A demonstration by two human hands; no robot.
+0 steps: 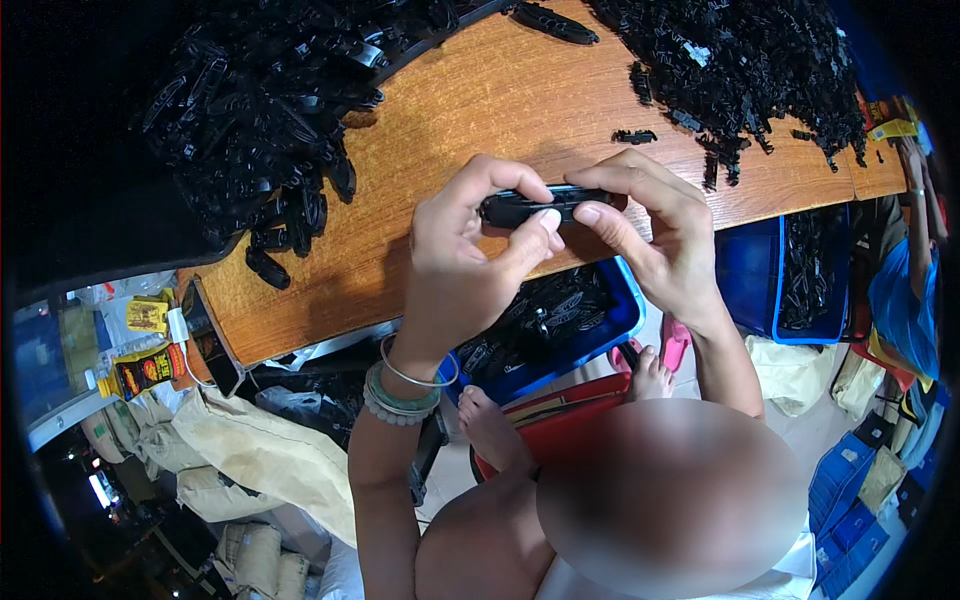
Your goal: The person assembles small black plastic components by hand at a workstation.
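While black plastic casings lie heaped at left, your left hand pinches one elongated casing over the wooden tabletop, your right hand clamped on its other end, seemingly a fitting step needing even thumb pressure, with small clip-like black parts piled at right.

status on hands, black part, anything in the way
Left hand, right hand: both pinching black part. Part held over wooden table. Left black pile, right black pile lie apart from hands.
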